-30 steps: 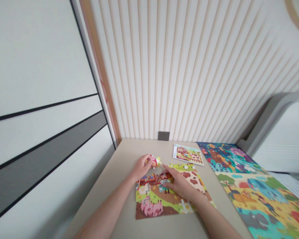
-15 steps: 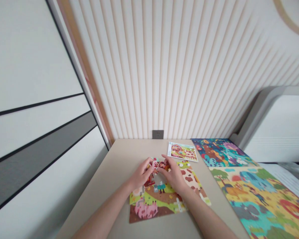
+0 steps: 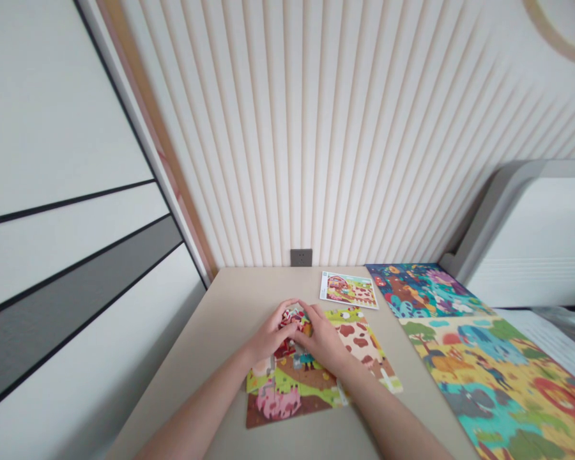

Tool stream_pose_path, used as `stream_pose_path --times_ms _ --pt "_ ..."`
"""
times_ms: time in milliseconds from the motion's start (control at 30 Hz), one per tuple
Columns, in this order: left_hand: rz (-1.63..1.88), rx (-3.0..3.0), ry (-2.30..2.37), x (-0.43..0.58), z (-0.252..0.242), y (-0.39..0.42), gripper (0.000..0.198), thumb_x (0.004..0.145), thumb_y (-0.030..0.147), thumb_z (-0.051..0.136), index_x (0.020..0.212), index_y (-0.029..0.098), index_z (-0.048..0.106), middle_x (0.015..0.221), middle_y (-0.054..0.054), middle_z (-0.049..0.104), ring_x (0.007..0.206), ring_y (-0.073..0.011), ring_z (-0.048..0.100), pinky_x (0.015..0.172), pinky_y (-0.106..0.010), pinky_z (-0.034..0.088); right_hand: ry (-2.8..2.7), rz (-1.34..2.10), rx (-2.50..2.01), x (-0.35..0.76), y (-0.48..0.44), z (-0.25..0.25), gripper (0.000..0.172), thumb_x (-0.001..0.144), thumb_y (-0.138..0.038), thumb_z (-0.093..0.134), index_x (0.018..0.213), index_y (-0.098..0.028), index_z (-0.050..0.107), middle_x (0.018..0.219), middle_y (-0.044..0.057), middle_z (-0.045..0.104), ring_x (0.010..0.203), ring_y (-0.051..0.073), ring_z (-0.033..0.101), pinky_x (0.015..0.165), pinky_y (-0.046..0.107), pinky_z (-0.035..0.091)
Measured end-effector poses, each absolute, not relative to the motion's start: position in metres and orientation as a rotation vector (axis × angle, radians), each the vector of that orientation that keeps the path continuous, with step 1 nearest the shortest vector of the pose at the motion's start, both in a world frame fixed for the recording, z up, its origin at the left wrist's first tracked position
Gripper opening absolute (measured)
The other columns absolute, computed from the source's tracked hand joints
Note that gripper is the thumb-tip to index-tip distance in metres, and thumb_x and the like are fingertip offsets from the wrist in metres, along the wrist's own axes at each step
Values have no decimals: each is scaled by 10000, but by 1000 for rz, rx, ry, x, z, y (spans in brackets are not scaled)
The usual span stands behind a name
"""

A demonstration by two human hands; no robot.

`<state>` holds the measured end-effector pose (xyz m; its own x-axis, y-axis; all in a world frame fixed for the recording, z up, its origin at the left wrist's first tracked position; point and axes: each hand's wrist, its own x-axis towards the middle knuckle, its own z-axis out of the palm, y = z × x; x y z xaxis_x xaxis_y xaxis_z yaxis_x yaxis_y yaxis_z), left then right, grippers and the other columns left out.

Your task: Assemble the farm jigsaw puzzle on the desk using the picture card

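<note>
A farm puzzle [image 3: 316, 383] with a pink pig and a brown-spotted cow lies on the beige table. Over its upper left part, my left hand [image 3: 272, 332] and my right hand [image 3: 320, 335] meet, thumbs touching or nearly so. Between them are red puzzle pieces [image 3: 292, 317], gripped by the fingers of both hands. My hands hide part of the puzzle's upper edge. Behind the puzzle lies a small picture card [image 3: 349, 290] showing the same farm scene.
To the right lie a dark blue forest picture [image 3: 419, 291] and a yellow savanna picture [image 3: 503, 383]. A ribbed wall with a black socket [image 3: 301, 257] rises behind the table [image 3: 211, 358]. White cabinet panels stand left.
My two hands have drawn closer together, their fingertips now nearly meeting around the red pieces, which sit lower over the puzzle. The view has shifted slightly.
</note>
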<state>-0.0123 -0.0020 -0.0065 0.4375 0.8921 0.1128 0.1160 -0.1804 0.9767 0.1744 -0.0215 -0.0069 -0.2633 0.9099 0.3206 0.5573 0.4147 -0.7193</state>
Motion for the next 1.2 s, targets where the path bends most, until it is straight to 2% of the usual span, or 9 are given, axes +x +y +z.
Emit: stream_pose_path --times_ms 100,267,367,500,667,733,867,1033,1200 --pt "885 1508 884 -13 -9 2 524 936 439 582 1399 223 464 1184 -85 661 1060 -239 641 907 -359 520 -1962 621 -1256 175 -20 -7 688 886 -450 668 1495 -247 419 1238 103 576 1134 272 596 987 391 474" --pt "991 1483 915 -15 -8 3 472 961 484 536 1351 224 488 1235 -91 655 1122 -241 633 958 -364 512 -1949 630 -1247 179 -20 -8 645 935 -428 601 1518 -252 389 1302 108 565 1176 263 585 1029 391 449" --pt "969 1633 908 -17 -7 1 488 980 411 518 1422 231 415 1294 -100 623 1135 -234 630 991 -379 506 -1928 634 -1234 181 -18 -9 648 915 -370 634 1510 -256 403 1279 100 581 1152 257 596 1017 391 460" --pt "978 2023 956 -21 -11 2 458 948 256 548 1396 236 458 1410 -95 548 1279 -243 539 1117 -413 414 -1954 586 -1186 180 -15 -14 614 914 -252 609 1497 -277 416 1261 85 589 1144 244 593 1016 391 465" --pt "931 2244 1026 -24 -17 8 480 879 160 589 1343 233 495 1326 -92 602 1235 -240 569 1085 -418 444 -2083 494 -1223 186 -13 -15 707 912 -309 627 1550 -257 327 1305 112 579 1195 267 566 1037 413 451" --pt "923 2267 1061 -25 -18 11 433 864 168 616 1284 233 535 1263 -84 634 1187 -240 597 1049 -403 468 -2144 409 -1279 197 -12 -13 670 922 -366 615 1533 -244 369 1336 126 574 1240 288 538 1063 433 419" --pt "934 2241 1186 -30 -19 18 283 938 278 568 1219 245 572 1156 -61 686 1072 -226 651 968 -374 502 -2251 283 -1466 228 -8 -12 672 869 -454 667 1477 -254 465 1411 133 552 1313 330 476 1111 481 332" --pt "1061 2158 1539 -54 -33 42 333 949 322 546 1266 221 532 1166 -87 688 1070 -241 658 947 -386 507 -2321 370 -1580 250 -8 -9 639 788 -465 733 1377 -276 571 1416 99 553 1297 308 490 1084 436 344" --pt "1071 2117 1987 -84 -50 66 411 923 366 564 1279 164 532 1120 -126 686 1056 -272 648 926 -399 499 -2295 296 -1680 245 -11 -6 676 719 -532 784 1329 -300 604 1286 105 596 1196 334 523 988 460 370"
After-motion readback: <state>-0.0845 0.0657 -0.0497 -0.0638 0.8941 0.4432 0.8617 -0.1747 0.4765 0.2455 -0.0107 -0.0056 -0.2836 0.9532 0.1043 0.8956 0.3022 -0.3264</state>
